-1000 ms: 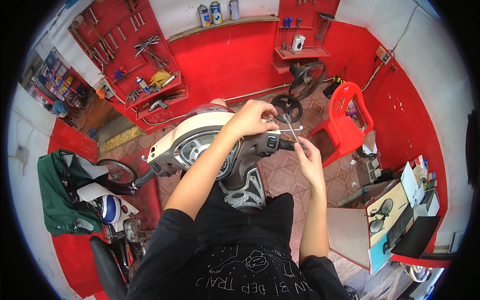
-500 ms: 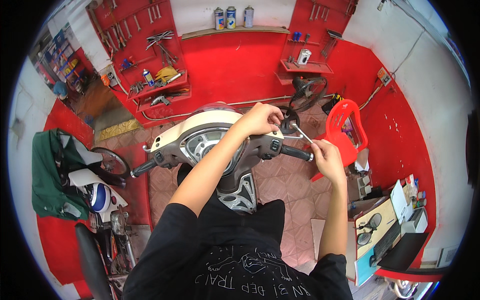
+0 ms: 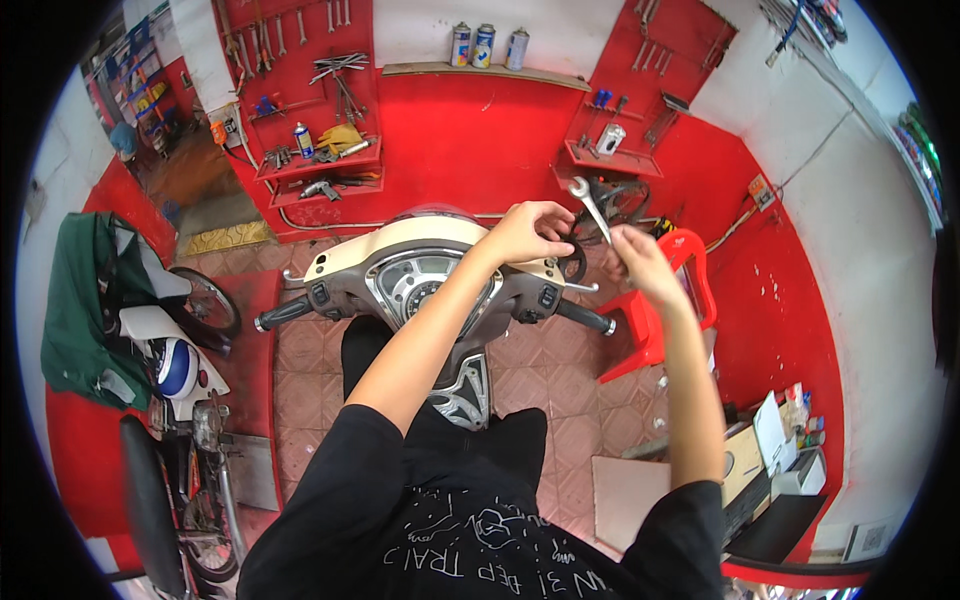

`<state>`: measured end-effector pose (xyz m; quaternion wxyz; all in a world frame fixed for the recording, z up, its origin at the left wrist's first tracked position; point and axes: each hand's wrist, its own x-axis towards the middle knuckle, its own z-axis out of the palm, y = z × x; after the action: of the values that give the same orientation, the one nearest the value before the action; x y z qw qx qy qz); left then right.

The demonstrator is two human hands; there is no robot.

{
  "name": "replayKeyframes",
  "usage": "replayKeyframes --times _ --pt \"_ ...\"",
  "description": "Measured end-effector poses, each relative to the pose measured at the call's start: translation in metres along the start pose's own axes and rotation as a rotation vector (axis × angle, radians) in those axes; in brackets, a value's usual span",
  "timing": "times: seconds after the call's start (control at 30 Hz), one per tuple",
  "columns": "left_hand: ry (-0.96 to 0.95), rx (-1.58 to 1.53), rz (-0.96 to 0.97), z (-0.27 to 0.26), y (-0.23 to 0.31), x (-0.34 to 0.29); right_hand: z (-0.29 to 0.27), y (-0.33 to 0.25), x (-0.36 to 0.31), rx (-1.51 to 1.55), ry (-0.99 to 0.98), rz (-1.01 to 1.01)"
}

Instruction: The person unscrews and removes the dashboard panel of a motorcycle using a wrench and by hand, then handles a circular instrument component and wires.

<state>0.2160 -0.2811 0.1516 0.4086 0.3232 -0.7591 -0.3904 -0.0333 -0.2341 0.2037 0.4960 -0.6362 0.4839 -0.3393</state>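
Note:
My right hand (image 3: 642,262) grips a silver combination wrench (image 3: 592,208) by its lower part, its open jaw pointing up and away. It is raised over the right side of a cream and brown scooter (image 3: 440,235). My left hand (image 3: 532,232) hovers at the top of the handlebar cover, near the right brake lever (image 3: 582,287). Its fingers are curved, with a gap between thumb and fingertips, and nothing plainly shows in it. A black rounded part (image 3: 574,264) lies just beyond those fingers. Below them is the right handgrip (image 3: 585,317).
A red plastic chair (image 3: 640,330) stands right of the scooter, with a black fan (image 3: 622,200) behind it. Red wall racks (image 3: 320,170) hold tools and spray cans. A motorbike under a green cover (image 3: 90,310) is at left. A desk (image 3: 745,465) stands at lower right.
My right hand has lifted the wrench up and away from beside the handlebar. My left hand's fingers have loosened slightly at the handlebar. The whole view has tilted a little.

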Motion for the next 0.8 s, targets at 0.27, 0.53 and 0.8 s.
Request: replayKeyframes --times 0.27,0.53,0.8 --pt "0.046 -0.300 -0.154 0.030 0.016 -0.043 0.067 0.041 0.008 0.902 0.393 -0.218" --pt "0.062 0.108 -0.077 0.016 0.012 -0.020 0.059 0.067 0.003 0.978 0.655 -0.267" --pt "0.132 0.418 0.077 0.027 -0.008 -0.029 0.076 0.089 0.001 0.932 0.866 -0.189"
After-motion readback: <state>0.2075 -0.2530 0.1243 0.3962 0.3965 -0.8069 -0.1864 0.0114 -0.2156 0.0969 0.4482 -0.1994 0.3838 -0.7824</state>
